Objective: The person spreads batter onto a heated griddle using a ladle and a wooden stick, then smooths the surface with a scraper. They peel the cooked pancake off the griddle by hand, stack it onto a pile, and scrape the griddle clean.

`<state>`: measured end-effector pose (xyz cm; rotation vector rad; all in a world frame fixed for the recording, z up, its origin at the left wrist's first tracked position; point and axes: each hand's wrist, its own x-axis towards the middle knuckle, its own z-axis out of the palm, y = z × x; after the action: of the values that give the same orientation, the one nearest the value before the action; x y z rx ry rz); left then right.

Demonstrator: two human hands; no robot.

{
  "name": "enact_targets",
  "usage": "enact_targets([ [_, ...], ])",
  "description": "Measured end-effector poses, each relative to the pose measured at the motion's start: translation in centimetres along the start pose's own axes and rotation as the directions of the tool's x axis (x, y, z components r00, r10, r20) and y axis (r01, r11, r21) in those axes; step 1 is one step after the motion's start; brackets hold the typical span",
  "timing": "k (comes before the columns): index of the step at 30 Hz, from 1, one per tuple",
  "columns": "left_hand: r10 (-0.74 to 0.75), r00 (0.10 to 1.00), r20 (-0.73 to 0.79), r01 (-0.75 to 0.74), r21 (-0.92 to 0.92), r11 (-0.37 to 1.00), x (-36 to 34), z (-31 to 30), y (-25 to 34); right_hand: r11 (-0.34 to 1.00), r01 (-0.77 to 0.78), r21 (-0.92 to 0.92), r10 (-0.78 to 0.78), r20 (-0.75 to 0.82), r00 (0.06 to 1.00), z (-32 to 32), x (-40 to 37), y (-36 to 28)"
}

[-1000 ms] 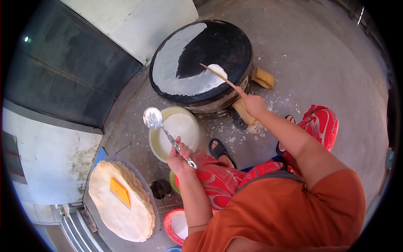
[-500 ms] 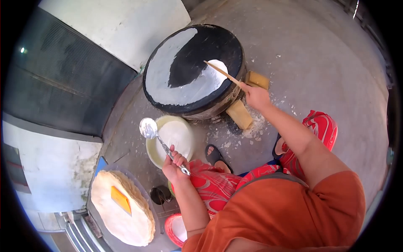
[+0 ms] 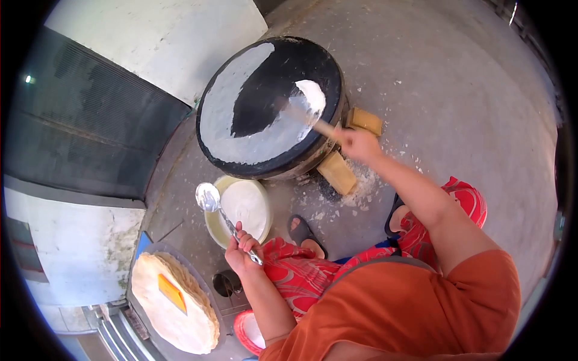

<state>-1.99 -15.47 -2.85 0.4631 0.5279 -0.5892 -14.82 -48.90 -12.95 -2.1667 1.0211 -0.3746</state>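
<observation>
My left hand (image 3: 242,251) is closed around the handle of a metal ladle (image 3: 208,197), whose batter-coated bowl hangs at the left rim of a pale bucket (image 3: 208,225) of white batter (image 3: 244,207). My right hand (image 3: 359,146) grips a wooden spreader (image 3: 325,128), its far part smeared by motion over a round black griddle (image 3: 256,108). A thin pale layer of batter (image 3: 220,129) curves along the griddle's left and near sides. At its right end lies a thicker white patch (image 3: 312,96), beside the spreader.
Yellowish blocks (image 3: 337,172) sit against the griddle's base, with flakes scattered around. A stack of thin round flatbreads (image 3: 174,322) with an orange scraper (image 3: 173,293) on top is at lower left. A dark metal cup (image 3: 226,283) stands near my left forearm.
The spreader has swung left and toward me across the batter, and the thick patch has changed shape, with a thinned streak on its left. The ladle stays held near the bucket.
</observation>
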Motion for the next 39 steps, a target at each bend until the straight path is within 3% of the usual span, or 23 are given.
enact_targets([
  [1,0.0,1.0,-0.001,0.0,-0.013,1.0,0.0,-0.1,0.1,0.948,0.294,-0.124,-0.286,0.08,0.955,-0.2,-2.3,-0.1],
  [2,-0.033,0.999,0.04,0.035,-0.057,0.998,0.4,-0.7,0.4,0.796,0.567,-0.215,-0.534,0.194,0.823,-0.6,-3.4,0.2],
  [3,-0.031,0.999,0.033,0.033,-0.058,0.998,0.4,-0.8,0.4,0.796,0.567,-0.212,-0.532,0.2,0.823,-1.5,-3.0,1.2],
  [5,-0.016,1.0,0.023,0.017,-0.03,0.999,0.5,-0.5,0.1,0.798,0.393,-0.456,-0.371,0.141,0.918,-4.0,-0.6,4.0],
  [7,-0.008,1.0,0.01,0.009,-0.029,1.0,0.5,-0.3,-0.2,0.813,0.346,-0.468,-0.389,0.005,0.921,-5.6,3.8,6.5],
  [11,0.002,1.0,-0.015,-0.003,-0.028,1.0,1.1,0.2,-0.6,0.8,0.268,-0.537,-0.327,-0.016,0.945,-5.9,8.8,3.4],
  [13,-0.018,0.999,-0.031,0.016,-0.078,0.997,1.3,0.4,-0.6,0.988,0.12,-0.099,-0.11,0.094,0.989,-4.7,7.4,2.5],
  [14,-0.018,0.999,-0.032,0.015,-0.072,0.997,1.4,0.4,-0.6,0.988,0.121,-0.098,-0.112,0.096,0.989,-5.1,6.6,3.3],
  [15,-0.015,0.999,-0.03,0.013,-0.074,0.997,1.5,0.7,-0.7,0.891,0.405,-0.206,-0.379,0.153,0.913,-6.3,5.7,4.9],
  [16,0.01,0.998,-0.06,-0.013,-0.051,0.999,1.4,1.1,-0.9,0.703,0.65,-0.288,-0.606,0.237,0.76,-7.2,5.7,6.3],
  [17,0.035,0.995,-0.09,-0.037,-0.029,0.999,1.4,1.2,-1.2,0.699,0.655,-0.288,-0.609,0.24,0.756,-7.9,7.1,7.5],
  [19,0.057,0.993,-0.101,-0.059,-0.014,0.998,1.7,1.2,-1.4,0.738,0.413,-0.534,-0.418,0.12,0.901,-9.3,11.2,9.2],
  [20,0.049,0.994,-0.093,-0.051,-0.019,0.999,2.0,1.1,-1.4,0.724,0.414,-0.552,-0.454,0.071,0.888,-9.2,13.6,8.7],
  [22,0.036,0.995,-0.092,-0.039,-0.03,0.999,2.5,1.3,-1.3,0.712,0.412,-0.568,-0.49,0.019,0.872,-7.7,16.4,5.8],
  [24,0.032,0.994,-0.102,-0.037,-0.051,0.998,2.8,1.6,-1.5,0.859,0.279,-0.43,-0.326,-0.038,0.945,-6.3,18.1,3.5],
  [25,0.025,0.993,-0.115,-0.035,-0.078,0.996,3.0,1.7,-1.5,0.859,0.279,-0.428,-0.326,-0.039,0.945,-6.3,17.6,3.6],
  [27,0.02,0.993,-0.114,-0.03,-0.085,0.996,3.1,2.0,-1.4,0.837,0.508,-0.203,-0.453,0.265,0.851,-7.1,15.5,4.7],
  [30,0.01,0.992,-0.125,-0.018,-0.064,0.998,3.5,1.7,-1.4,0.808,0.501,-0.31,-0.446,0.233,0.864,-10.5,17.2,9.5],
  [35,0.064,0.981,-0.184,-0.072,-0.036,0.997,4.4,3.1,-2.6,0.717,0.414,-0.561,-0.487,0.022,0.873,-6.8,25.6,4.7],
  [36,0.056,0.98,-0.188,-0.066,-0.05,0.997,4.5,3.2,-2.6,0.719,0.412,-0.56,-0.485,0.019,0.874,-6.4,25.7,4.3],
  [38,0.05,0.981,-0.185,-0.06,-0.047,0.997,4.7,3.0,-2.4,0.855,0.4,-0.329,-0.365,0.165,0.916,-5.3,25.6,3.4],
  [39,0.042,0.982,-0.183,-0.051,-0.046,0.998,4.7,2.8,-2.2,0.852,0.407,-0.33,-0.372,0.164,0.913,-6.2,25.3,4.4],
])
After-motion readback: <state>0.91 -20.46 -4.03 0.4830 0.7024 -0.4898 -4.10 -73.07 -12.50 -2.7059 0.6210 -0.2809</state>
